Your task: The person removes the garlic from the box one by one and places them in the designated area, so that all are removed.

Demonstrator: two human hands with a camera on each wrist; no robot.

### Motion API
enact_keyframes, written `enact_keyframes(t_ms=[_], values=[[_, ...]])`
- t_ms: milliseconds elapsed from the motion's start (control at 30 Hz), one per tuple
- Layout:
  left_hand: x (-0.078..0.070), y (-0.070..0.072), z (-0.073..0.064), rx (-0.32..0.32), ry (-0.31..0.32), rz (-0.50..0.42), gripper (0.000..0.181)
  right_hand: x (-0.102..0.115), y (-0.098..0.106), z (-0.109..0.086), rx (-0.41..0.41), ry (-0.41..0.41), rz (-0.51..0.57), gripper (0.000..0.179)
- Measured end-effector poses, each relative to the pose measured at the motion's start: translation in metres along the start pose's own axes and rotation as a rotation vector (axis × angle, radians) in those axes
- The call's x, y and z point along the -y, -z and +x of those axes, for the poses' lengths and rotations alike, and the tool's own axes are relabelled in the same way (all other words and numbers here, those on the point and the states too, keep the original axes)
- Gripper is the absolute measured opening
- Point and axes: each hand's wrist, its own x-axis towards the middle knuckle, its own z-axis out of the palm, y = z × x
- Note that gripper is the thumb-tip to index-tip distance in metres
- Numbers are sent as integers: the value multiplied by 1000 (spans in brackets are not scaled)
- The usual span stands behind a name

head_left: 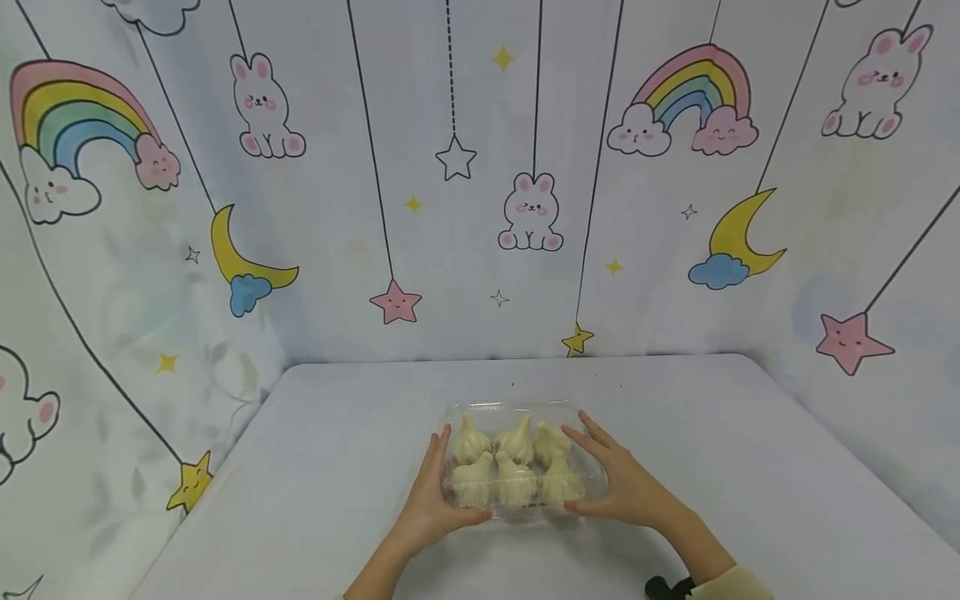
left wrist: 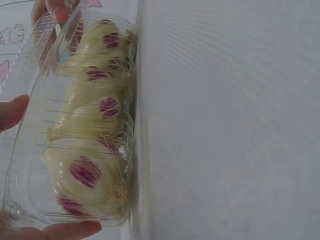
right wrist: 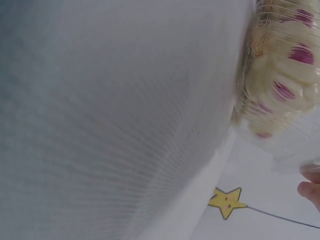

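A clear plastic clamshell box (head_left: 517,515) sits on the white table, holding several pale garlic bulbs (head_left: 515,483) in two rows. Purple streaks mark the bulbs, and root ends show low on them in the left wrist view. My left hand (head_left: 431,508) grips the box's left end, thumb along the front edge and fingers up the side. At the opposite end my right hand (head_left: 626,483) holds it, thumb at the front corner and fingers spread over the right rim. Ribbed plastic walls (left wrist: 95,110) partly blur the bulbs behind them.
The white table (head_left: 315,483) runs back to a fabric backdrop (head_left: 465,250) printed with rabbits, rainbows, moons and stars, which also rises at both sides. A small black item (head_left: 663,588) shows at the front edge beside the right sleeve (head_left: 731,583).
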Motion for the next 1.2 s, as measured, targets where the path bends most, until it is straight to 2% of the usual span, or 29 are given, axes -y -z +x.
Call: enact_keyframes(t_ms=[433, 667, 867, 1067, 1200], values=[[-1, 0, -4, -26, -65, 42, 109, 2, 2, 3, -37, 73, 5, 78], [-3, -1, -5, -34, -73, 64, 105, 4, 4, 4, -79, 116, -13, 73], [0, -2, -4, -38, -85, 74, 100, 5, 4, 4, -108, 122, -21, 71], [1, -1, -5, -12, -101, 36, 93, 5, 4, 3, -123, 123, -24, 69], [-1, 0, -6, 22, -78, -23, 92, 2, 4, 3, -162, 157, -26, 65]])
